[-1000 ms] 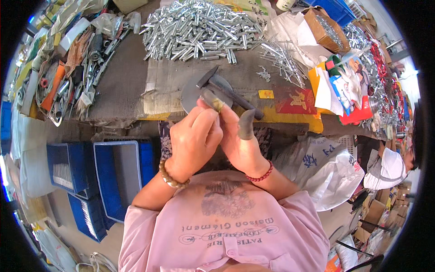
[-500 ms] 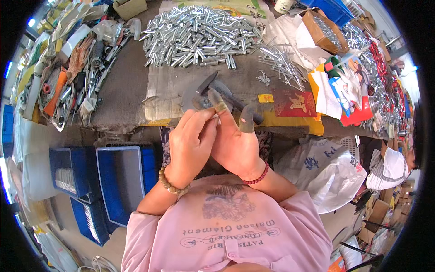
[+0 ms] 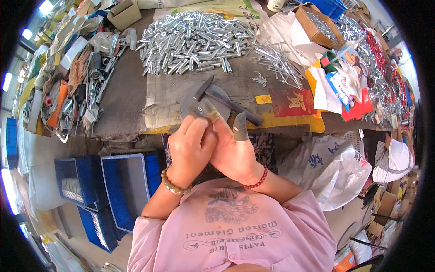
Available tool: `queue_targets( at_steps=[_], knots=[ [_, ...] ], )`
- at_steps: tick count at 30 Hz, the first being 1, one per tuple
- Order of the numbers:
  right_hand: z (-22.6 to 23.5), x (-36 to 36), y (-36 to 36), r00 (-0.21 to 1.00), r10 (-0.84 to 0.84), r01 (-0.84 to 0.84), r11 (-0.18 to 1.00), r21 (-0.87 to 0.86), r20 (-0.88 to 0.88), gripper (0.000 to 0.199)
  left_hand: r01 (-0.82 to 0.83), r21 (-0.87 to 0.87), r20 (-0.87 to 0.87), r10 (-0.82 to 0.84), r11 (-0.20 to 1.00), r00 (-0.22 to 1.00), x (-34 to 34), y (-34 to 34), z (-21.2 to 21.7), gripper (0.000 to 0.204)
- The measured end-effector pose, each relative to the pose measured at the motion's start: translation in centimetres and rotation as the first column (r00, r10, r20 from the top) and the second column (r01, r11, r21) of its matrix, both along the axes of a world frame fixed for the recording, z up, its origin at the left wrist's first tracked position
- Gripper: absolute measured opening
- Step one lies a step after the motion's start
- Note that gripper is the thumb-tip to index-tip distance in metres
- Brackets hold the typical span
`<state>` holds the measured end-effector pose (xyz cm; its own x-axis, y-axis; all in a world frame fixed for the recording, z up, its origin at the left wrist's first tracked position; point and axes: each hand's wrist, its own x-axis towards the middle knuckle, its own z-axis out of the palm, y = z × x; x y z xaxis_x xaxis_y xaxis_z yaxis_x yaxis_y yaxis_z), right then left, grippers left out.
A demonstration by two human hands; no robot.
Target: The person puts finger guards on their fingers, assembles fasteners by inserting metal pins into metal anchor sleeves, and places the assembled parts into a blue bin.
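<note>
My left hand (image 3: pixel 190 147), a beaded bracelet at its wrist, is closed with its fingertips bunched against the fingers of my right hand (image 3: pixel 235 152). What it pinches is too small and hidden to make out. The right palm faces me, with thumb and index finger stretched apart. Dark rubber finger cots cover the right thumb (image 3: pixel 240 127) and index finger (image 3: pixel 210 110); its other fingers are hidden behind the left hand. Just beyond the hands, a hammer (image 3: pixel 226 99) with a dark handle lies across a round grey metal disc (image 3: pixel 186 102) on the bench.
A heap of short metal tubes (image 3: pixel 195 43) covers the bench's far middle, with long nails (image 3: pixel 281 65) to its right. Hand tools (image 3: pixel 97 68) lie left. A red envelope (image 3: pixel 293 102) and cardboard box (image 3: pixel 319 27) are right. Blue crates (image 3: pixel 127 190) stand below left; a white sack (image 3: pixel 335 172) below right.
The left fingertips have shifted up along the right index finger, and a dark tip now shows beside it. The right thumb has turned slightly. The whole view has shifted a little.
</note>
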<state>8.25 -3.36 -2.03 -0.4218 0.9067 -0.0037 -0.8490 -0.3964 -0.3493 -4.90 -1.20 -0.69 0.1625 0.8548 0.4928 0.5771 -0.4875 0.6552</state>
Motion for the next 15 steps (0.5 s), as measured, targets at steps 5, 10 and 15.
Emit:
queue_targets(
  at_steps=[5,10,15],
  knots=[
    [-0.87,0.18,0.13,1.0,0.011,-0.011,0.997,0.077,0.0,0.083,-0.003,-0.013,0.085,0.004,1.0,0.996,0.0,-0.21,-0.21,0.014],
    [-0.4,-0.17,0.1,0.992,-0.048,0.033,0.992,0.124,0.114,0.083,0.017,-0.027,0.076,-0.015,1.0,0.997,-0.3,-0.43,-0.06,0.015],
    [-0.24,-0.54,-0.15,0.99,-0.05,0.028,0.986,0.166,0.134,0.082,-0.005,0.037,0.072,0.002,0.999,0.997,-0.58,-0.39,-0.04,0.01]
  ],
)
